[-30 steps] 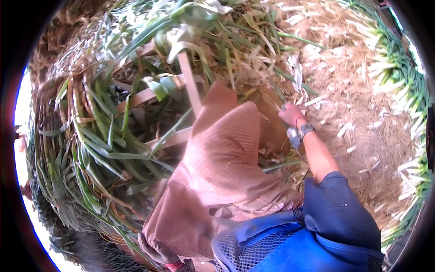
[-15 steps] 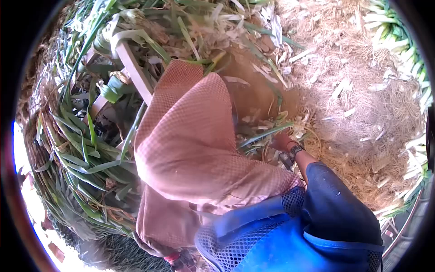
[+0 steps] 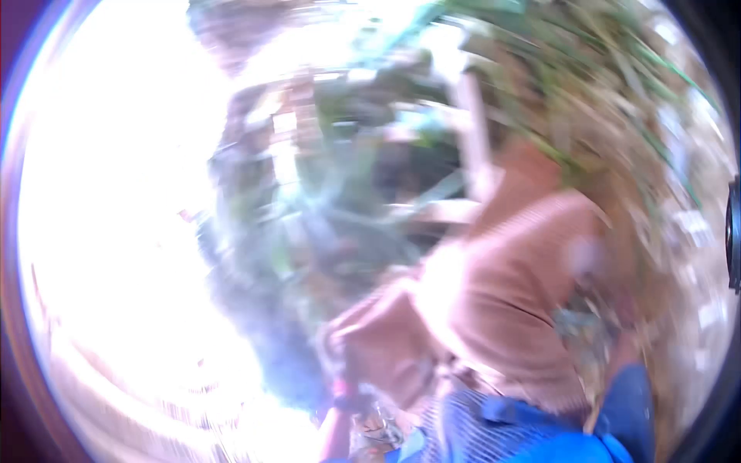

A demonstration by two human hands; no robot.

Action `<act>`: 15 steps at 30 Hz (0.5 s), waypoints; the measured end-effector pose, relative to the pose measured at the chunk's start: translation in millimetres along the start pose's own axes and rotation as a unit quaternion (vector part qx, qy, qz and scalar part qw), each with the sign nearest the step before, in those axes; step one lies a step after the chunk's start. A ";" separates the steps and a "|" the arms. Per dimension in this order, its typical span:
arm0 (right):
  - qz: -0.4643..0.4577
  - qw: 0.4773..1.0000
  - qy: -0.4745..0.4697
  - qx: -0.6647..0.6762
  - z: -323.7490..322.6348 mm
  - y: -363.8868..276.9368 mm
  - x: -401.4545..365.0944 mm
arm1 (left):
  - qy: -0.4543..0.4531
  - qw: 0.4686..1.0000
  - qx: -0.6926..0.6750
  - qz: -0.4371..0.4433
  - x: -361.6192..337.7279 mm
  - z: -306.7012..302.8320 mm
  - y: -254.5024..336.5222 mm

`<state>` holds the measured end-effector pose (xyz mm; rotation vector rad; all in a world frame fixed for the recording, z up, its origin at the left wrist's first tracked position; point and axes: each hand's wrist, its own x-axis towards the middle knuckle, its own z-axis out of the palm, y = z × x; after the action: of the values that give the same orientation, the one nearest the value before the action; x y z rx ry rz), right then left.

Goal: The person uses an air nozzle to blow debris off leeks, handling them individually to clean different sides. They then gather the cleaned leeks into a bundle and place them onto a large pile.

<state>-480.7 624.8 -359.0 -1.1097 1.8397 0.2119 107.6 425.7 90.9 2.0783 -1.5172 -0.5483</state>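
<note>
Pink-brown checked cloth [image 3: 494, 285] covers my bent legs. At its lower left edge is my left hand [image 3: 336, 359], with a red band at the wrist; blur hides its fingers and whether it grips the cloth. My right hand [image 3: 627, 310] is low on the right, beside the knee and above the littered ground. It is smeared by motion, and nothing in it can be made out. The blue garment [image 3: 525, 447] covers my lap at the bottom.
A pale wooden bar [image 3: 471, 127] stands beyond my knees among blurred green leaves [image 3: 340, 201]. Long green stalks [image 3: 617, 62] and pale scraps lie at the upper right. Bright glare fills the left side.
The view has swung to the left and blurred, so my legs and right arm appear farther right. More of my left forearm shows beside the cloth.
</note>
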 end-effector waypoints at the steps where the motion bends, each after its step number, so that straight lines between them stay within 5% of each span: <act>1: 0.019 0.999 0.025 0.014 -4.3 1.2 16.7 | 0.029 0.987 0.151 0.046 5.3 -0.5 -0.2; 8: 0.115 0.986 0.111 0.056 -63.2 35.1 70.1 | 0.014 0.999 0.050 -0.016 2.5 -2.2 -4.1; 15: 0.049 0.932 0.312 0.176 -184.5 61.2 123.4 | 0.028 0.995 0.098 0.023 10.6 -2.5 -12.4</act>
<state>-661.5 483.1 -374.9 -0.8845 2.3711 -0.4550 121.6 419.0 85.0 2.1790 -1.6381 -0.3328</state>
